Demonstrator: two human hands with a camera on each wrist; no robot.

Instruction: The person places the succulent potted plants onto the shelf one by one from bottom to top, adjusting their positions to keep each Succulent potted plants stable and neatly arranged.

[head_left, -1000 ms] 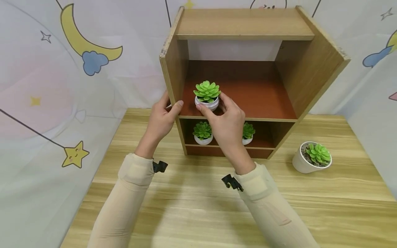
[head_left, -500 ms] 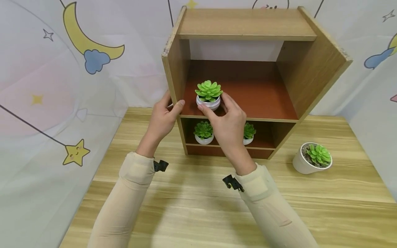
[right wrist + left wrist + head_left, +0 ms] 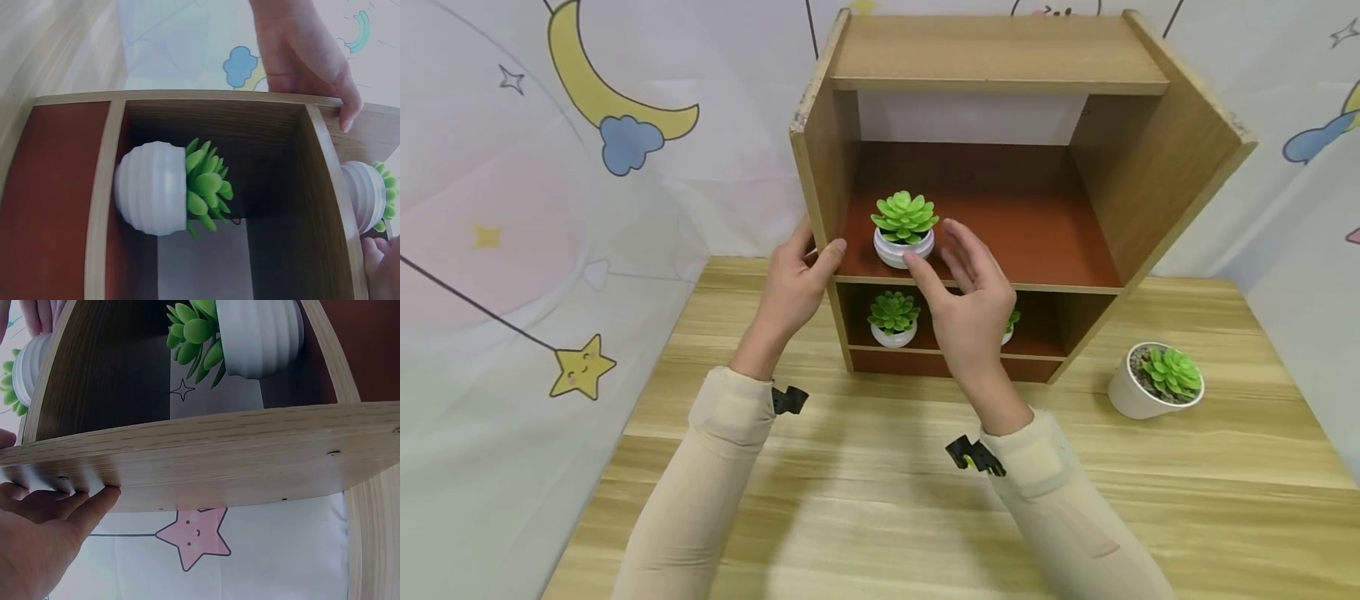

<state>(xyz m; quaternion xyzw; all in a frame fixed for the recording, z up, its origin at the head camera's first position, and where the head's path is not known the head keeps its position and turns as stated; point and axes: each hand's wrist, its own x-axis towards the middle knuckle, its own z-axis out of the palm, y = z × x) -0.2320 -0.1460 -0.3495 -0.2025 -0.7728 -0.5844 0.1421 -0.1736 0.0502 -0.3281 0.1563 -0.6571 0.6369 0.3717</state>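
Observation:
A small green succulent in a white pot [image 3: 904,243] stands on the upper shelf of a wooden cabinet [image 3: 1000,62], close to its left side. My right hand [image 3: 966,308] is just right of this pot, thumb and fingers apart, the thumb tip by the pot's lower right. In the right wrist view, its fingers [image 3: 382,259] show beside the pot. My left hand [image 3: 792,279] grips the cabinet's left side panel, its thumb on the front edge and fingers along the outside [image 3: 94,509]. Below, a second succulent [image 3: 893,319] and a partly hidden third [image 3: 1012,323] sit in the lower compartment.
Another succulent in a taller white pot [image 3: 1156,382] stands on the wood-grain table [image 3: 865,492], right of the cabinet. A white cloth with printed moons and stars [image 3: 497,333] hangs behind and to the left.
My right hand has let go of the succulent's pot and moved slightly right, its fingers spreading. The pot stays on the upper shelf. My left hand keeps its grip on the panel.

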